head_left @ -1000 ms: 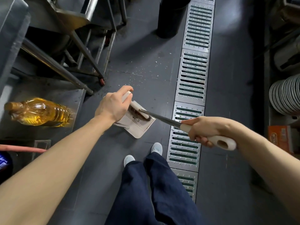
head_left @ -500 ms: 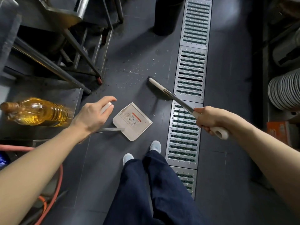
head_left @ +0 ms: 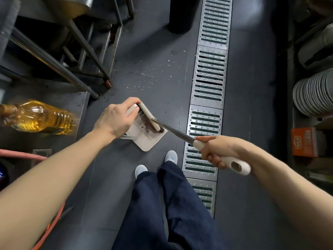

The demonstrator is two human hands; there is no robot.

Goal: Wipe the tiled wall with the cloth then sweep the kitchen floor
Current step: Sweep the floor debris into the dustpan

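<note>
Partly hidden: dustpan [head_left: 146, 137] under left hand [head_left: 115, 120], broom [head_left: 149, 119] head.

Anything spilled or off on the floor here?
Yes: white crumbs lie scattered on the dark floor beyond the dustpan, not yet swept. One slot in the drain grate looks wider than its neighbours, possibly bent.

One head-worn camera looks steeply down, close over the forearms, facing along the floor drain grate [head_left: 207, 112], which runs up the frame's right.
</note>
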